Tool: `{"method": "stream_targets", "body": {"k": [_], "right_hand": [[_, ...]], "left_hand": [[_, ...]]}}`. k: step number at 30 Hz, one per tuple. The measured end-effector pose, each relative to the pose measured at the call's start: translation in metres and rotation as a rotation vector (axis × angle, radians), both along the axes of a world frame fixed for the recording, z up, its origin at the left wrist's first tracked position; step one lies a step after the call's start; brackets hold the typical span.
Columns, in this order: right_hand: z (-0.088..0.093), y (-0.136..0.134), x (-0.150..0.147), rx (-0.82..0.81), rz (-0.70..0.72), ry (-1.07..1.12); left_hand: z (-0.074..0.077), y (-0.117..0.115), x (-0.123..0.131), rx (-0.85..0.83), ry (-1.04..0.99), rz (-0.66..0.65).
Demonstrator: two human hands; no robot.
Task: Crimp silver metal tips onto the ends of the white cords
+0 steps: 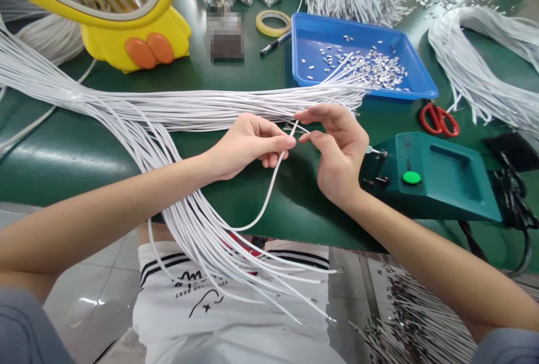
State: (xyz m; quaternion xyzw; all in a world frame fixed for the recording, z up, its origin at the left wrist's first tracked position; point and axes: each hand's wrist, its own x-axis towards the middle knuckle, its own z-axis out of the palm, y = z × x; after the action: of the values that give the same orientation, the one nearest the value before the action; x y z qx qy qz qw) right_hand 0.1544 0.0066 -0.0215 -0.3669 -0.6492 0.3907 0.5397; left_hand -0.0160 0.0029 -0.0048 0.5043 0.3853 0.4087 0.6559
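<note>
My left hand (256,142) pinches a thin white cable (272,187) between thumb and fingers, close to the cable's upper end. From there the cable curves down and left into a hanging bunch of white cables (189,218). Just to the right is my right hand (341,150), its fingers curled and a gap showing between index fingertip and thumb. The index fingertip is at the cable's tip; whether it touches cannot be made out. Behind both hands a thick bundle of white cables (219,108) lies across the table, its ends reaching a blue tray (301,55).
Small metal terminals (383,69) lie in the tray. A green machine (450,173) with a green button stands at right, near red-handled scissors (438,119). Behind are yellow tape (263,30), a pen (275,44) and a yellow fan (96,44). More cables (475,66) lie at right.
</note>
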Motion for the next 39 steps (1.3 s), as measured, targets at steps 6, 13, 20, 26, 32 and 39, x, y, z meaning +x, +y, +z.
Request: {"method": "stream_targets", "body": {"k": [6, 13, 20, 26, 32, 39], "right_hand": [[0.000, 0.000, 0.000, 0.028, -0.048, -0.017], [-0.004, 0.005, 0.000, 0.035, -0.054, 0.046], [0.003, 0.006, -0.003, -0.090, 0.005, 0.095], [0.000, 0.008, -0.002, -0.126, 0.057, 0.076], [0.006, 0.008, -0.003, -0.197, 0.129, 0.156], [0.014, 0.008, -0.002, -0.317, 0.113, 0.167]], "left_hand": [[-0.001, 0.002, -0.002, -0.022, -0.009, 0.017], [-0.006, 0.003, -0.003, 0.033, -0.048, 0.004], [-0.006, 0.001, -0.001, 0.131, 0.007, 0.039], [-0.002, -0.001, -0.001, 0.164, 0.062, 0.011], [0.002, 0.001, -0.001, 0.238, 0.098, -0.015], [-0.006, 0.001, 0.000, 0.498, 0.343, 0.083]]}}
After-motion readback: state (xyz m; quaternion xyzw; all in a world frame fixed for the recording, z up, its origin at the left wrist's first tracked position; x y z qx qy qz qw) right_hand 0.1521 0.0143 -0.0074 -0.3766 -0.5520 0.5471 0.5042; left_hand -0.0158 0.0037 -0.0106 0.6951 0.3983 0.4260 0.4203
